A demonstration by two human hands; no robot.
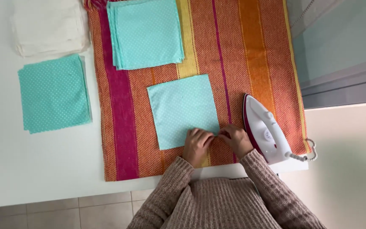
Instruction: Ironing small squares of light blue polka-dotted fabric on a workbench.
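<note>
matt teal dotted cloth square (182, 108) on a coarse woven striped mat (250, 51); glossy white plastic iron (265, 131).

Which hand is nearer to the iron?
Right. The right hand pinches the near edge of the turquoise fabric square just beside the iron; the left hand pinches the same edge farther from it.

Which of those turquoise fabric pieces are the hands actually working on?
The single turquoise square mid-mat; both hands pinch its near edge. The stack and the off-mat square lie untouched.
</note>
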